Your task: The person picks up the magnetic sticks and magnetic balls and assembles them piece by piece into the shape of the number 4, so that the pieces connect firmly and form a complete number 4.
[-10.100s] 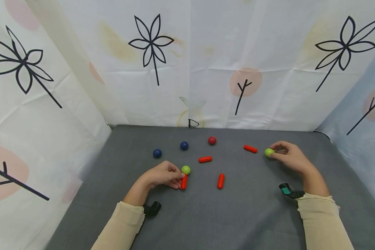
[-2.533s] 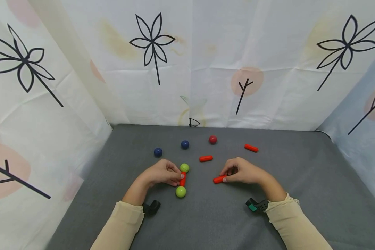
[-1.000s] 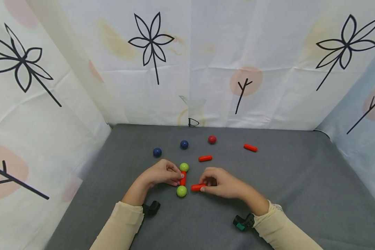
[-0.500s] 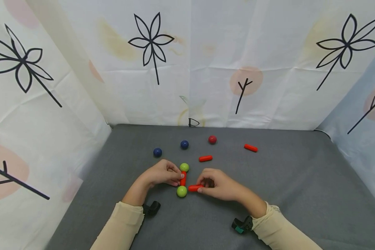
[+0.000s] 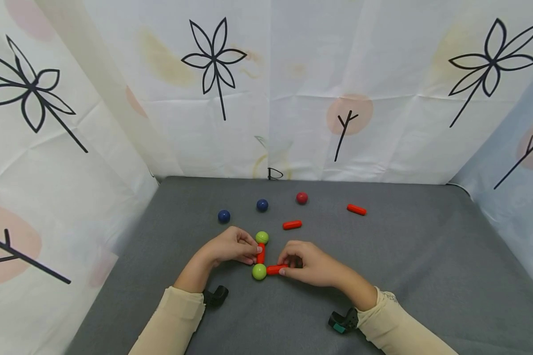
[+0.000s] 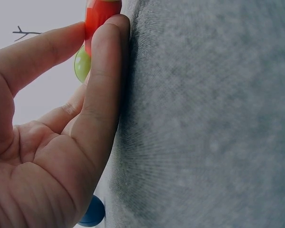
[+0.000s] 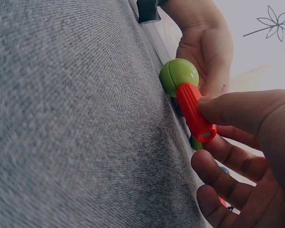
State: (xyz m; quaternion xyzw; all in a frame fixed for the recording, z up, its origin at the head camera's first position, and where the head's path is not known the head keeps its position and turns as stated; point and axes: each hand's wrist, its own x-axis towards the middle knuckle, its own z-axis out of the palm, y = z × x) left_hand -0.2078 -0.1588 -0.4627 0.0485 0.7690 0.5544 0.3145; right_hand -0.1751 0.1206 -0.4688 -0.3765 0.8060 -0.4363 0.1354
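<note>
My left hand (image 5: 234, 246) pinches a red rod (image 5: 261, 254) that stands lengthwise between two lime-green balls. The far green ball (image 5: 262, 237) touches its upper end, and the near green ball (image 5: 259, 271) its lower end. From the right, my right hand (image 5: 308, 262) pinches a second red rod (image 5: 275, 269), whose left end meets the near ball. In the right wrist view this rod (image 7: 195, 113) touches the green ball (image 7: 179, 77), and its free end shows a small metallic disc. The left wrist view shows thumb and fingers on the first rod (image 6: 100, 19).
Behind the hands lie two blue balls (image 5: 224, 216), a dark red ball (image 5: 301, 198), a loose red rod (image 5: 292, 225) and another red rod (image 5: 357, 210) farther right. A grey cloth (image 5: 266, 320) covers the table; printed white curtains (image 5: 293, 59) stand at the back and sides.
The right hand put down a green ball, took up a red rod and carried it left until it met the near ball. The left hand has kept its rod almost in place.
</note>
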